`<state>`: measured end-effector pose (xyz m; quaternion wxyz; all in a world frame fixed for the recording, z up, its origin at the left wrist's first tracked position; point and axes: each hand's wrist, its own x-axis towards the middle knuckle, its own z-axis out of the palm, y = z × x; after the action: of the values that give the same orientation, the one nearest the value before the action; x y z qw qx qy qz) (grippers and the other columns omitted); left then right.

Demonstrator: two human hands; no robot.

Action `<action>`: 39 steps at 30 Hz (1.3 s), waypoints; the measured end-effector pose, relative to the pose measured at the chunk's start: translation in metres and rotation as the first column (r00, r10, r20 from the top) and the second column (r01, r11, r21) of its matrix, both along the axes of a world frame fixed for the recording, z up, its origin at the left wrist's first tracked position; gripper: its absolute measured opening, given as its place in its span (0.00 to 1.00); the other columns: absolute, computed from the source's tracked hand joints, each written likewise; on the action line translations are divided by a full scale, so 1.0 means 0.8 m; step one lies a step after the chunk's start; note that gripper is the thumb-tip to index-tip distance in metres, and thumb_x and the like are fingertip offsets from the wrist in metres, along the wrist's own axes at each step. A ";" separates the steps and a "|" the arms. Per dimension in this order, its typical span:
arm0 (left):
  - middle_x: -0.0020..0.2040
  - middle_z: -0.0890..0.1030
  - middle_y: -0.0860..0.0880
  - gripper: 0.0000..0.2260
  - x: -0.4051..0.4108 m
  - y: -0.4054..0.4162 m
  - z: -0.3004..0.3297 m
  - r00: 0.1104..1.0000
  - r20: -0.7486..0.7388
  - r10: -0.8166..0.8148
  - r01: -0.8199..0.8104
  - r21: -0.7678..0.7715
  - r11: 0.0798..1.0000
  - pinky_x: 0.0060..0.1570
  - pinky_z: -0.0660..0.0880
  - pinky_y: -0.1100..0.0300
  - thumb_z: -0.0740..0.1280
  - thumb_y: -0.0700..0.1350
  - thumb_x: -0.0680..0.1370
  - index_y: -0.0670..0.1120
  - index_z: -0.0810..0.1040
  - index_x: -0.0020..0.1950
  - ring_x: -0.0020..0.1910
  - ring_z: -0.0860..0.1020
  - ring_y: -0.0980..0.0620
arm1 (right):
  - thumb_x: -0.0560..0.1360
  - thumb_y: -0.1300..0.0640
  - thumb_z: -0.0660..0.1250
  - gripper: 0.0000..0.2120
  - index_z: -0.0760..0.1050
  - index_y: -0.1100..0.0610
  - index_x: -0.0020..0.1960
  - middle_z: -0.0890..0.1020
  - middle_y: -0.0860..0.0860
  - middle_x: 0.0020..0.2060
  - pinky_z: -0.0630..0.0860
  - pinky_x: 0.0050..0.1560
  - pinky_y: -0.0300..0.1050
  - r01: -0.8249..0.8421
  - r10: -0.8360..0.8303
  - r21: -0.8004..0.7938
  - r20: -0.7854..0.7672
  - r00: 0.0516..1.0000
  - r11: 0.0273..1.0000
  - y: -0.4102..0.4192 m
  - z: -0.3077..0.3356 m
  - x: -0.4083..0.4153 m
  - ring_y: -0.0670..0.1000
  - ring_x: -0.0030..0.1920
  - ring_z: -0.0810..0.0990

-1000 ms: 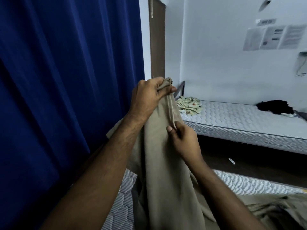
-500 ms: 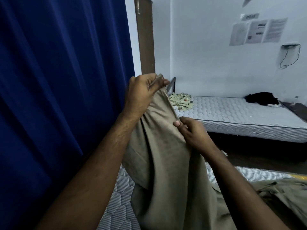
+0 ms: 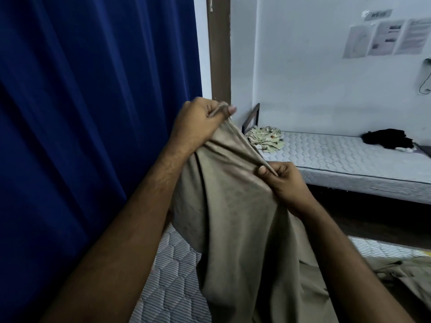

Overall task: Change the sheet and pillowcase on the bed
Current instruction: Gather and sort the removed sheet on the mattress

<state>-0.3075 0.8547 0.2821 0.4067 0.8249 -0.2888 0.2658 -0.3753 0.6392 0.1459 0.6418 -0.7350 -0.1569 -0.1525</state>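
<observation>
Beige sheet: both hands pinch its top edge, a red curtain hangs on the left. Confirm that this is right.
Not quite. The head view shows the left hand and right hand pinching the beige sheet, but the curtain is blue, not red.

The sheet (image 3: 233,217) was plain khaki-beige. Left of it hung a deep blue curtain (image 3: 81,136). Beneath it lay a grey-striped, hexagon-quilted mattress (image 3: 172,276). Right of it, a cream floral cloth (image 3: 265,138) and black garment (image 3: 387,138) lay.
</observation>
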 end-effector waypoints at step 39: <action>0.38 0.84 0.40 0.18 -0.030 0.090 -0.068 0.879 -0.326 -0.349 0.096 -0.597 0.797 0.38 0.82 0.53 0.64 0.53 0.82 0.38 0.76 0.44 0.42 0.85 0.40 | 0.83 0.59 0.62 0.02 0.71 0.57 0.54 0.78 0.47 0.43 0.76 0.47 0.48 -0.157 0.210 -0.339 0.125 0.970 0.927 0.144 -0.065 -0.032 0.50 0.42 0.77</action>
<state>-0.3318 0.9270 0.2275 0.7130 0.6638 -0.2001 0.1044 -0.4012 0.7544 0.0936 0.5080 -0.7986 -0.2990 -0.1215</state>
